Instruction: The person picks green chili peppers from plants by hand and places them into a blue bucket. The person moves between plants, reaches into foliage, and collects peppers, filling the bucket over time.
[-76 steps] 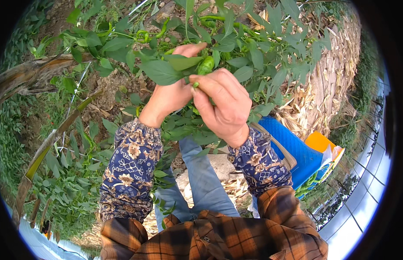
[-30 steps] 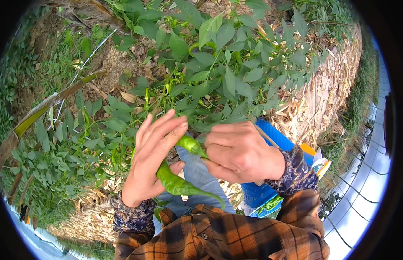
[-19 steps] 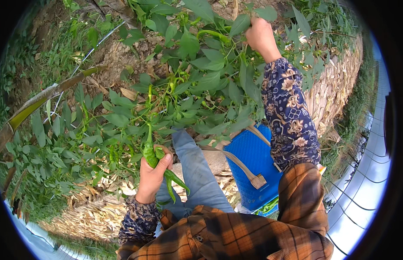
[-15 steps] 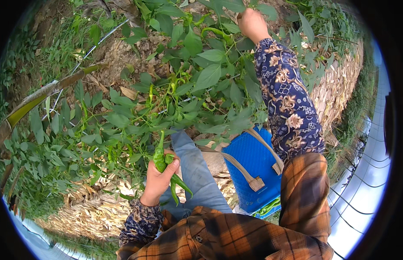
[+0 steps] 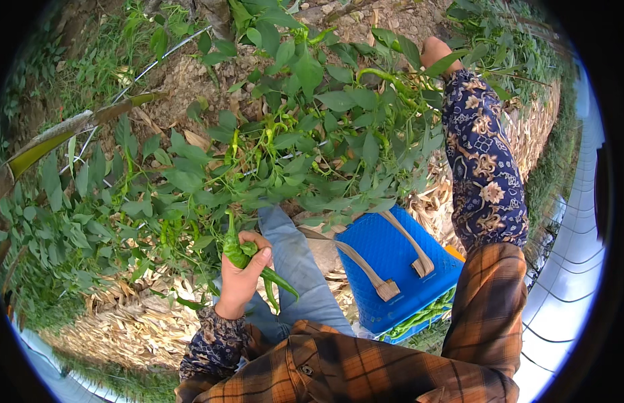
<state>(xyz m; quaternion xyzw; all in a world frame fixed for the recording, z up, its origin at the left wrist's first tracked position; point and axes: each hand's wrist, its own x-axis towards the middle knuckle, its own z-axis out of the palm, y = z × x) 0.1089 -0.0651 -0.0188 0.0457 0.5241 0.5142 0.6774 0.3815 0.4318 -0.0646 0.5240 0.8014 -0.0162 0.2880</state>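
My left hand [image 5: 239, 285] is closed around several long green chili peppers [image 5: 235, 251]. Some tips point up past the thumb, and others hang below the fist. At the upper right, my right hand [image 5: 437, 55] reaches into the leafy pepper plant [image 5: 365, 127]. Leaves cover part of it, so its fingers and anything in them do not show. Close to that hand, a curved green chili pepper [image 5: 387, 78] hangs on the plant. Smaller yellow-green peppers [image 5: 269, 131] grow nearer the middle.
A blue basket [image 5: 386, 245] with tan straps stands by my right leg, with green peppers [image 5: 426, 313] inside near its lower edge. A thick stake [image 5: 60, 132] leans in from the left. Dry straw [image 5: 144, 322] covers the ground, and a white string [image 5: 140, 77] runs past the plants.
My right hand has moved to the right, and the branch with the curved pepper has shifted that way too. My left hand still grips the peppers, slightly farther left. More of the blue basket shows.
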